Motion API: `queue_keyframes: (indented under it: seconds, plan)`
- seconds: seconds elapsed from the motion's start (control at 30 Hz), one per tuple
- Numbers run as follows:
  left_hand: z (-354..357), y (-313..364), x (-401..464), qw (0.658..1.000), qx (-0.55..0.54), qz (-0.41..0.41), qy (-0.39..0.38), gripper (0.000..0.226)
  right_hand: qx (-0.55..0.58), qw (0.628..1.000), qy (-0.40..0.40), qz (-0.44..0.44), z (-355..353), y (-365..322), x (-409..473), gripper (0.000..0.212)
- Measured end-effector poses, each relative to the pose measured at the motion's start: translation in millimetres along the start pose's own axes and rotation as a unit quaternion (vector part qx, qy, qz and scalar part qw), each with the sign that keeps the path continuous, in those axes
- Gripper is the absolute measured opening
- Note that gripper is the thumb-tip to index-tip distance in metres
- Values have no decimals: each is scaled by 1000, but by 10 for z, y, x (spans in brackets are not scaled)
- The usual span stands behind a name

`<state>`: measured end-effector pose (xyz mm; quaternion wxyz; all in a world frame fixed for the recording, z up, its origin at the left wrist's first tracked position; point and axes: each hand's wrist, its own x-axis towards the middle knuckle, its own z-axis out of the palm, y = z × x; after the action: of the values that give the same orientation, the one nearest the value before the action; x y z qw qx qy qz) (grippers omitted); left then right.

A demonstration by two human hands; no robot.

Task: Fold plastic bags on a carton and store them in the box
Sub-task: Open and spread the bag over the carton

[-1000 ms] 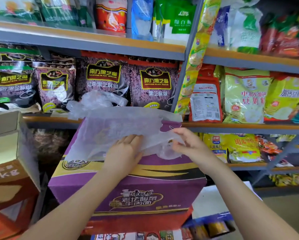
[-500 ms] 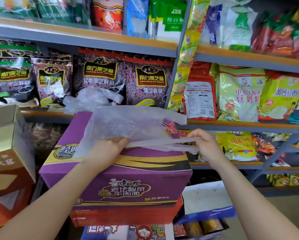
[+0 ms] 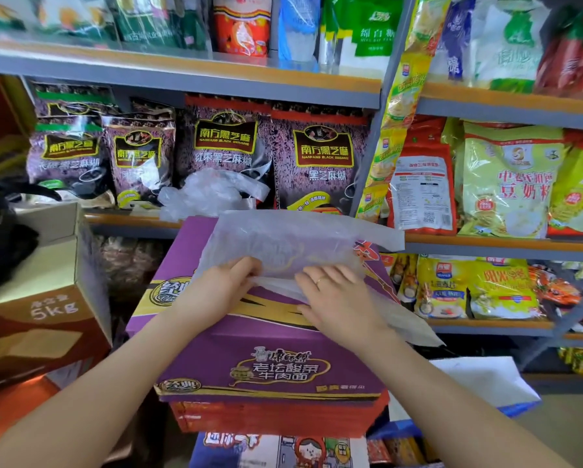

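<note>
A clear plastic bag [image 3: 293,241] lies spread on top of a purple carton [image 3: 269,359]. My left hand [image 3: 222,285] pinches the bag's near edge at the left. My right hand [image 3: 337,295], with a ring on one finger, lies flat with straight fingers on the bag's handle end, pressing it onto the carton. Part of the bag trails off the carton's right side under my right wrist. A crumpled heap of more clear bags [image 3: 212,192] sits on the shelf behind the carton.
An open brown box marked 5kg [image 3: 43,298] stands at the left. The purple carton rests on a red carton [image 3: 276,417]. Shelves of packaged food [image 3: 506,184] fill the background. A white and blue box [image 3: 479,383] sits lower right.
My right hand has swung left from beyond the carton's right edge and come down flat on the bag. The handle strip it held stretched out now lies on the carton.
</note>
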<state>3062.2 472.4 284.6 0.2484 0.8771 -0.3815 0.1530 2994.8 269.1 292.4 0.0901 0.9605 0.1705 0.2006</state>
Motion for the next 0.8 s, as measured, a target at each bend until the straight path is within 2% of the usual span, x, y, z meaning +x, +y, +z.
queue_keyframes:
  seconds: [0.03,0.07,0.13,0.17,0.23,0.27,0.33,0.4,0.53,0.6,0.7,0.77,0.8]
  plan:
    - [-39,18,-18,999,19,22,20,11,-19,1000,20,2,30,-54,47,25]
    - [-60,4,-32,998,41,38,35,15,-28,999,33,12,45,-93,89,22]
    - [-96,-75,-41,991,109,57,44,27,-44,998,39,30,33,-126,167,34]
    - [-112,-119,-49,985,147,72,46,26,-55,997,35,35,14,-114,199,36]
    - [-116,-260,-82,974,202,103,28,6,-71,997,9,34,16,-9,209,39]
    - [-116,-352,-111,972,210,106,18,22,-79,996,-18,41,12,64,192,41]
    - [-130,-508,-176,974,210,80,-23,42,-95,992,-58,58,51,212,109,46]
    - [-157,-591,-196,979,186,66,-43,52,-115,986,-92,80,98,336,-1,45]
    - [-170,-642,-149,986,149,22,-77,55,-68,980,-153,109,95,506,-254,45]
    - [-163,-685,-87,986,147,-33,-76,57,-59,973,-176,137,26,517,-320,49]
    - [-164,-536,11,960,203,-100,-166,63,-73,973,-169,136,-33,369,-351,42]
    - [-114,-240,8,980,133,-59,-134,74,-94,977,-149,118,-211,147,-323,31]
    - [-68,-71,-31,989,85,-19,-120,77,-75,976,-175,106,-330,0,-279,31]
